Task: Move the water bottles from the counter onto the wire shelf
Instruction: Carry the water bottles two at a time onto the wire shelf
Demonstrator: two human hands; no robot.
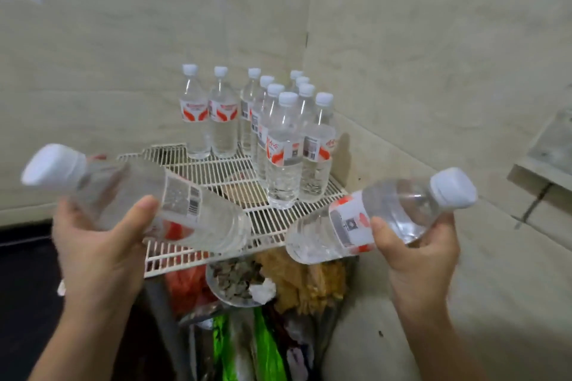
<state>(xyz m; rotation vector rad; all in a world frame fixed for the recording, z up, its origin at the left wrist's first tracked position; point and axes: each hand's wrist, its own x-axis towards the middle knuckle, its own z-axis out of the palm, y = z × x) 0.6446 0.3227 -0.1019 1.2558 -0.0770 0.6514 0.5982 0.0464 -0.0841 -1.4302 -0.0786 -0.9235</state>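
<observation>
My left hand [99, 244] grips a clear water bottle [161, 198] tilted with its white cap toward the upper left, above the front left of the white wire shelf [216, 176]. My right hand [418, 244] holds a second water bottle [371, 216] tilted with its cap to the upper right, over the shelf's front right corner. Several upright water bottles [284, 148] with white caps and red-and-white labels stand in the shelf's back corner against the tiled walls.
Below the shelf's front edge lie a round dish of dried leaves [235, 281], orange and red food bags [303, 281] and green packets [269, 349]. Tiled walls meet behind the shelf. A ledge [544, 161] juts out at the right. Dark floor is at left.
</observation>
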